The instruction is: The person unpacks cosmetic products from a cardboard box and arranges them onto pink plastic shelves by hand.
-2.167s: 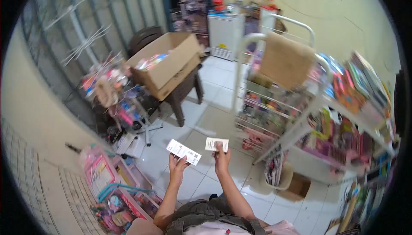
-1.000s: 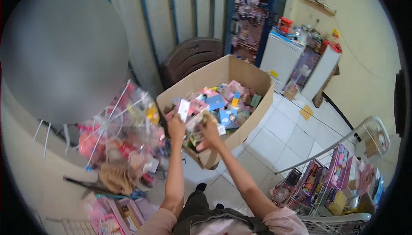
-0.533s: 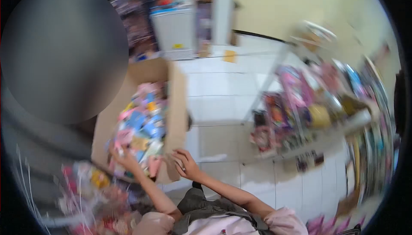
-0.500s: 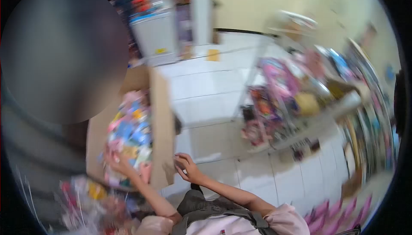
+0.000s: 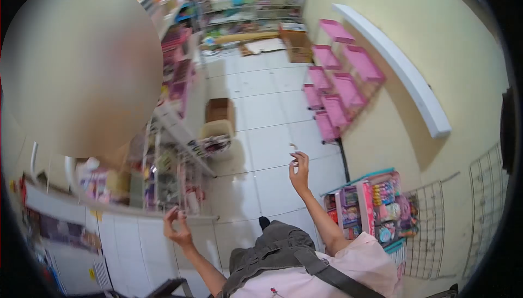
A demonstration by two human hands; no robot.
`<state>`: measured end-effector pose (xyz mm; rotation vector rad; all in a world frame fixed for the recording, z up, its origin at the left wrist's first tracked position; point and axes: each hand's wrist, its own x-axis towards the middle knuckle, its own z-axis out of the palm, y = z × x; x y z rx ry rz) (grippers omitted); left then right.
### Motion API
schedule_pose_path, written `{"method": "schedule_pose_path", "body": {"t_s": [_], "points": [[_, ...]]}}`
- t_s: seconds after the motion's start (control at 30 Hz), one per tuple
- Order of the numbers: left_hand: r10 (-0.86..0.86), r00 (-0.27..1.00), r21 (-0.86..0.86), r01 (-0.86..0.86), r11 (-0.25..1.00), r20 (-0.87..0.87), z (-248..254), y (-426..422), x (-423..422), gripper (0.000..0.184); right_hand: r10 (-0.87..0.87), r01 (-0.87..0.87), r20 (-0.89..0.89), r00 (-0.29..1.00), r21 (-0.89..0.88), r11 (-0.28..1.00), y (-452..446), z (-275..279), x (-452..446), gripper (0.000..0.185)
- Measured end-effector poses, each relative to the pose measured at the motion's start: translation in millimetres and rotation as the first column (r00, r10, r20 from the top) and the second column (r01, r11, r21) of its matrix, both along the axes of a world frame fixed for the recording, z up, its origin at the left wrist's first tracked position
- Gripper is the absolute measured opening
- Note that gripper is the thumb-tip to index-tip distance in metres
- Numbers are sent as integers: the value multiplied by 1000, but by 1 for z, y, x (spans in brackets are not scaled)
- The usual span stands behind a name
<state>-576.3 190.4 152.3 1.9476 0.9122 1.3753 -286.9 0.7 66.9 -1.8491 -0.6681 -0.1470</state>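
My left hand (image 5: 177, 227) is raised at the lower left, near the end of a metal shelf rack (image 5: 163, 156) stocked with small goods. Its fingers are curved and parted, with nothing visible in them. Over the tiled floor, my right hand (image 5: 299, 172) is held out with loosely bent fingers, and I see nothing in its grasp. Just beyond those fingertips is a small brownish speck (image 5: 293, 146), too small to name. The nearest item to my right forearm is a pink and teal display rack (image 5: 368, 211) of packaged toys.
Pink tiered trays (image 5: 335, 88) stand along the right wall, below a long white ledge (image 5: 403, 64). A cardboard box (image 5: 219, 110) and a bin (image 5: 217, 137) sit by the left shelves. Wire grid panels (image 5: 427, 227) lean at right; stocked shelves (image 5: 250, 9) fill the back.
My view has turned to another part of the room. My left hand has come out of the cardboard box of colourful packets, which is no longer seen; my right hand now reaches forward over the floor.
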Motion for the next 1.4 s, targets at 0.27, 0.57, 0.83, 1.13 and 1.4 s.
{"method": "schedule_pose_path", "body": {"t_s": [0.27, 0.57, 0.83, 1.13, 1.4], "points": [[-720, 663, -229, 682, 694, -206, -44, -39, 221, 45, -495, 488, -34, 868, -122, 864, -102, -39, 18, 31], [-904, 337, -418, 805, 421, -262, -120, -10, 347, 59, -600, 560, -250, 760, -216, 800, -71, -95, 10, 35], [-913, 329, -447, 797, 406, -243, -120, 55, 493, 58, -651, 613, -262, 712, -220, 759, -8, -92, 157, 32], [-968, 123, -575, 785, 231, -221, -155, 31, 650, 59, -631, 582, -265, 729, -246, 775, -10, -95, 348, 34], [-946, 248, -801, 511, 312, -210, -288, -15, 802, 59, -583, 442, -443, 681, -386, 810, -22, -233, 526, 35]]}}
